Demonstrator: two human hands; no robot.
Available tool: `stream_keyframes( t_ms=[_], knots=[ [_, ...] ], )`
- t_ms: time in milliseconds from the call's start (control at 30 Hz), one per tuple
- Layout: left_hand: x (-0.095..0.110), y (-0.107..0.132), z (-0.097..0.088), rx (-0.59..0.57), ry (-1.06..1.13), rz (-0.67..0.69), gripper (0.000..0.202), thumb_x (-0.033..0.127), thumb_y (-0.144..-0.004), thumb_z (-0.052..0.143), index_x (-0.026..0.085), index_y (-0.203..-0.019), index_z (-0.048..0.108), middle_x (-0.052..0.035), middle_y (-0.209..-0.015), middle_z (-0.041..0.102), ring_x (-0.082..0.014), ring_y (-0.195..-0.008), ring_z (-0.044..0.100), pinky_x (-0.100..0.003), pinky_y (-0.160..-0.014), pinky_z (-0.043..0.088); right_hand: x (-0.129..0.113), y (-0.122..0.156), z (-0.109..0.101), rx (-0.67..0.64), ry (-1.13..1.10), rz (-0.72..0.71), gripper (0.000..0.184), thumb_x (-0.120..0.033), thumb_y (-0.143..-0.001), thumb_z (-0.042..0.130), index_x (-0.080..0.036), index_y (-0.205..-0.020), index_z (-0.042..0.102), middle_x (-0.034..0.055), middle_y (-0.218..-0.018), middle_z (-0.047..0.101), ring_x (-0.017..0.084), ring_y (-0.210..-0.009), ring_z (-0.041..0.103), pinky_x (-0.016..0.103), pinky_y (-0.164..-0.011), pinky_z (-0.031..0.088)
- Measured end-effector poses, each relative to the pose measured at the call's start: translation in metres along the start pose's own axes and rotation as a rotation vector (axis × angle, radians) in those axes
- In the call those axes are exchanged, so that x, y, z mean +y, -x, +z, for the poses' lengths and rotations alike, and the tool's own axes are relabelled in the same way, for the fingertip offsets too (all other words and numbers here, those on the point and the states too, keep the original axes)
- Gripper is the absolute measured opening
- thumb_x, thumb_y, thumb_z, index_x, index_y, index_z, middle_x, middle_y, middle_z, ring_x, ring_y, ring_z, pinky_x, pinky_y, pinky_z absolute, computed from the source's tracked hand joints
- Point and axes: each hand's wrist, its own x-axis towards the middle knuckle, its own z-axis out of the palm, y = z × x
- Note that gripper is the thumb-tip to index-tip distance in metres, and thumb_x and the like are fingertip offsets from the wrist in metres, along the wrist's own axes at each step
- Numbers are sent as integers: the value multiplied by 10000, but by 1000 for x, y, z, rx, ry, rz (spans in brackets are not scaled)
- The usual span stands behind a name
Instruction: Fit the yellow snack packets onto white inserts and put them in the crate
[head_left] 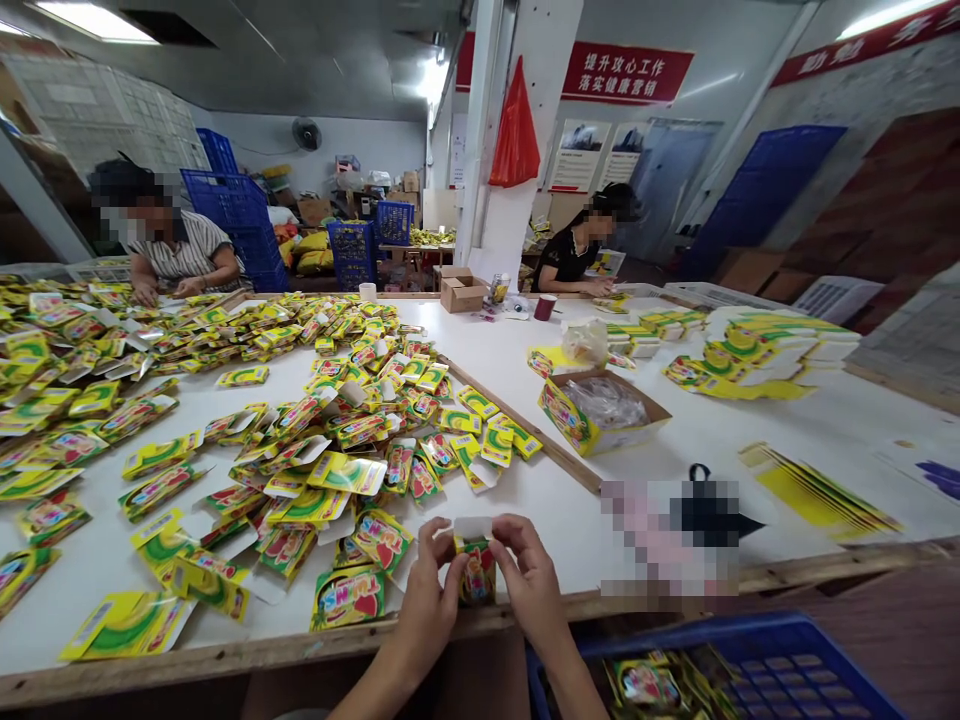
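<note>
Fruit-printed carton (478, 578) stands at the lower centre of the frame, near the edge of the white table (570, 530); a heap of similar boxes (341, 470) spreads leftward. The left hand (429, 590) and right hand (535, 585) hold it narrowly between fingers and thumbs. Around the pale flap (474, 525) on top, I'd judge light, even pressure best, to avoid creases.

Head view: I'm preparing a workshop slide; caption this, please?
Left hand and right hand hold a small carton, white flap raised, near the wooden table edge beside heaped yellow cartons.
</note>
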Motion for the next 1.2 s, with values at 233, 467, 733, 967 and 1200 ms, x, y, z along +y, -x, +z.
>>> stream_keyframes(
  t_ms=[233,467,733,967,1200],
  knots=[
    [1,2,-5,-17,-124,99,221,202,-912,496,210,-1108,597,-113,-1195,636,-239,-1131,595,-395,-948,490,-3,4,-4,-50,32,-58,143,-310,-871,580,-202,-873,673,85,-977,701,234,-955,651,340,-858,516],
    [15,0,-8,13,-240,196,150,205,-881,568,207,-994,667,-92,-1062,699,-230,-1016,648,-363,-895,513,-9,13,-6,-67,135,-82,115,-292,-865,599,-222,-924,668,79,-1063,697,237,-1031,636,365,-923,490],
    [14,-6,-1,64,-255,126,118,227,-889,553,177,-908,659,-68,-878,704,-206,-830,667,-303,-744,525,-12,6,-1,-29,243,-110,162,-315,-906,535,-209,-910,657,53,-895,697,210,-884,652,287,-792,506],
    [20,-12,1,67,-246,82,136,241,-903,528,178,-873,644,-51,-837,679,-196,-800,649,-294,-723,502,-20,-4,-4,-97,322,-75,206,-352,-922,496,-203,-888,633,51,-874,691,210,-843,646,277,-753,490],
    [15,-8,1,69,-173,120,127,242,-901,543,184,-917,655,-65,-886,687,-203,-855,648,-300,-750,512,-28,-12,-6,-179,292,-56,222,-358,-922,487,-196,-848,618,35,-797,674,194,-784,638,267,-726,485]
  ],
)
